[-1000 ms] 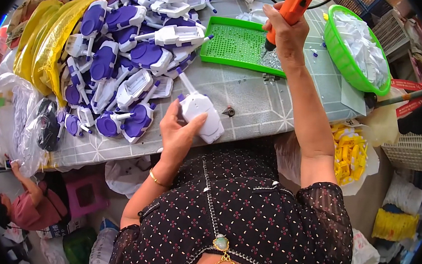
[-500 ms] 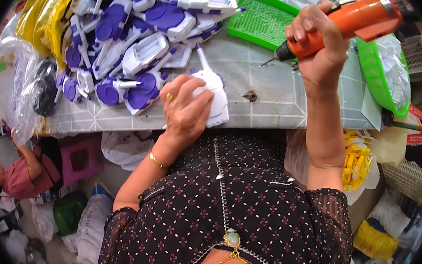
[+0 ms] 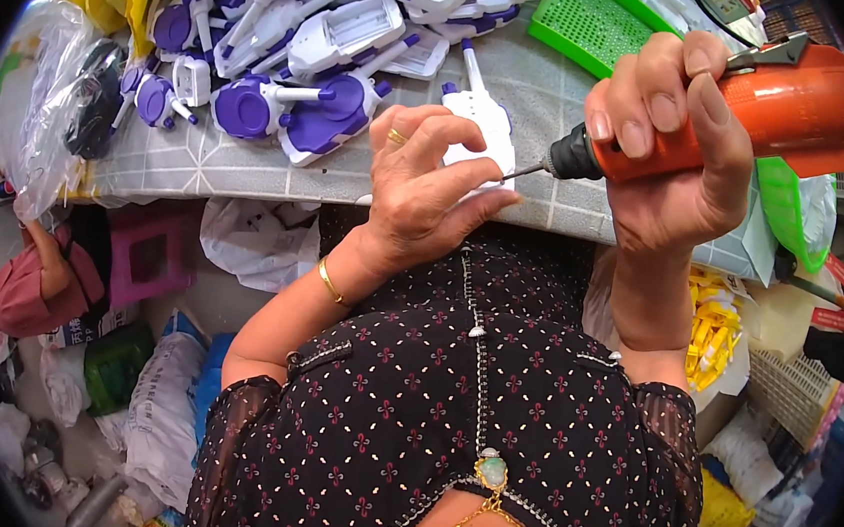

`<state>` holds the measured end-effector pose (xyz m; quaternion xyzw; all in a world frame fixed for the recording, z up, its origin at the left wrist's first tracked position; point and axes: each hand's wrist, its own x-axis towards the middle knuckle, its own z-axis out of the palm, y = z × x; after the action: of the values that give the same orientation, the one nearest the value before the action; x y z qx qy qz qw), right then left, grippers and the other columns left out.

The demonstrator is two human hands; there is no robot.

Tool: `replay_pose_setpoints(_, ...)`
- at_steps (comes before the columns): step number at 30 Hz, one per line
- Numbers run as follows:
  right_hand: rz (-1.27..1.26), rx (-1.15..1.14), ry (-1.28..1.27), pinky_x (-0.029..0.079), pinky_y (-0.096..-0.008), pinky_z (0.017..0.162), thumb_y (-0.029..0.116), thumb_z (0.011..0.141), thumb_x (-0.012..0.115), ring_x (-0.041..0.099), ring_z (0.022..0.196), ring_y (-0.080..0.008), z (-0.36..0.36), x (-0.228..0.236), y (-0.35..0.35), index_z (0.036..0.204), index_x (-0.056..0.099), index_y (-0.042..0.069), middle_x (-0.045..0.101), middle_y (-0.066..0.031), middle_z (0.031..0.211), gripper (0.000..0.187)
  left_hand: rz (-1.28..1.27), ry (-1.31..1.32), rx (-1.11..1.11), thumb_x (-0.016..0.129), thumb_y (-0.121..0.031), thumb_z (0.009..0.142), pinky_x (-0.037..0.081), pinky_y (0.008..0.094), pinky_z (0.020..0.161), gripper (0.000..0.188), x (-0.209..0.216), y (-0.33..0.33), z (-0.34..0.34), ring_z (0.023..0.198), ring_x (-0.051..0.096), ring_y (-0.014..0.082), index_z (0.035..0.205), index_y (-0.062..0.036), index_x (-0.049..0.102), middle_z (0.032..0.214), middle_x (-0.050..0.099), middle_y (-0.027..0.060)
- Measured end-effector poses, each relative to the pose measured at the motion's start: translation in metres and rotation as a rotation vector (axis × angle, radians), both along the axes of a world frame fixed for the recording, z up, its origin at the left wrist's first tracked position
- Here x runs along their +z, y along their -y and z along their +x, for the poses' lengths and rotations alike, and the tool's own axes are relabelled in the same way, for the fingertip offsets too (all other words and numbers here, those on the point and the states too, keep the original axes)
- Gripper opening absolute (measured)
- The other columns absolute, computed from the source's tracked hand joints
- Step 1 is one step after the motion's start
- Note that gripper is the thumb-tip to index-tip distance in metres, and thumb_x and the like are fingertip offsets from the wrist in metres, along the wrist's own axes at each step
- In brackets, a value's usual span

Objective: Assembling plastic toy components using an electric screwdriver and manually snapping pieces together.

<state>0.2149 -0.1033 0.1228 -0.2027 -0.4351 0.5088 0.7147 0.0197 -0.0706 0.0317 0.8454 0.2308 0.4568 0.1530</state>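
Note:
My right hand [image 3: 669, 135] is wrapped around an orange electric screwdriver [image 3: 796, 116] with a black nose and a thin bit [image 3: 528, 171] pointing left. The bit's tip comes between the thumb and forefinger of my left hand [image 3: 429, 184], which are curled close together over the table's near edge. Whatever they pinch, perhaps something tiny, is hidden. Beneath and behind those fingers, a white plastic casing [image 3: 490, 114] with a narrow stem lies flat on the table, partly covered. Left of it sits a heap of white-and-purple plastic pieces [image 3: 329, 120], some showing hollow insides.
A green perforated tray [image 3: 598, 28] lies at the back, and a green basket [image 3: 783, 210] with white bags stands at right. Yellow parts [image 3: 712, 334] fill a bag below the table. Clear plastic [image 3: 50, 100] hangs at left, near another person [image 3: 39, 280] and a pink stool [image 3: 152, 250].
The screwdriver has come down and its bit now reaches my left fingers. My left hand has shifted from the casing's side to the bit's tip. The whole view has shifted.

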Motion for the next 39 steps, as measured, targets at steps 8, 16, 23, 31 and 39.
replay_pose_setpoints(8, 0.060, 0.011, -0.023, 0.044, -0.0344, 0.072, 0.019, 0.098, 0.056, 0.049, 0.069, -0.0139, 0.000, 0.004, 0.002, 0.106, 0.050, 0.009, 0.048, -0.0014, 0.083, 0.014, -0.653, 0.248, -0.128, 0.079, -0.018, 0.084, 0.037, 0.0262, 0.059, 0.013, 0.013, 0.017, -0.009, 0.066, 0.049, 0.0115, 0.087, -0.0079, 0.073, 0.080, 0.059, 0.0015)
replay_pose_setpoints(16, 0.176, 0.097, -0.026, 0.044, -0.0355, 0.074, 0.019, 0.099, 0.055, 0.050, 0.071, -0.0145, -0.010, 0.021, 0.011, 0.109, 0.051, 0.010, 0.048, -0.0015, 0.085, 0.014, -1.757, 0.737, -0.411, 0.062, -0.025, 0.100, 0.035, 0.0258, 0.053, 0.026, 0.020, 0.024, -0.012, 0.055, 0.044, 0.0111, 0.099, 0.0006, 0.064, 0.080, 0.056, 0.0043)
replay_pose_setpoints(23, 0.194, 0.058, 0.012, 0.044, -0.0350, 0.074, 0.019, 0.099, 0.054, 0.049, 0.070, -0.0134, -0.016, 0.022, 0.009, 0.108, 0.050, 0.011, 0.047, -0.0007, 0.084, 0.013, -1.902, 0.903, -0.732, 0.057, -0.030, 0.103, 0.033, 0.0272, 0.051, 0.027, 0.001, 0.025, -0.010, 0.054, 0.043, 0.0118, 0.099, -0.0038, 0.061, 0.085, 0.054, 0.0058)
replay_pose_setpoints(31, 0.202, -0.045, 0.008, 0.043, -0.0344, 0.072, 0.018, 0.098, 0.054, 0.049, 0.069, -0.0140, -0.005, 0.033, 0.017, 0.104, 0.050, 0.010, 0.047, -0.0007, 0.083, 0.011, -1.814, 0.727, -0.554, 0.063, -0.020, 0.098, 0.034, 0.0257, 0.051, 0.019, 0.019, 0.025, -0.004, 0.055, 0.045, 0.0097, 0.095, -0.0013, 0.064, 0.081, 0.057, 0.0039)
replay_pose_setpoints(39, 0.067, -0.642, -0.004, 0.043, -0.0333, 0.070, 0.009, 0.089, 0.061, 0.049, 0.067, -0.0136, 0.070, 0.027, 0.020, 0.101, 0.051, 0.014, 0.048, -0.0016, 0.078, 0.016, -0.587, -0.087, -0.116, 0.081, -0.037, 0.084, 0.045, 0.0356, 0.056, 0.043, 0.059, -0.074, 0.126, 0.058, 0.056, 0.0205, 0.067, 0.0006, 0.067, 0.068, 0.061, 0.0117)
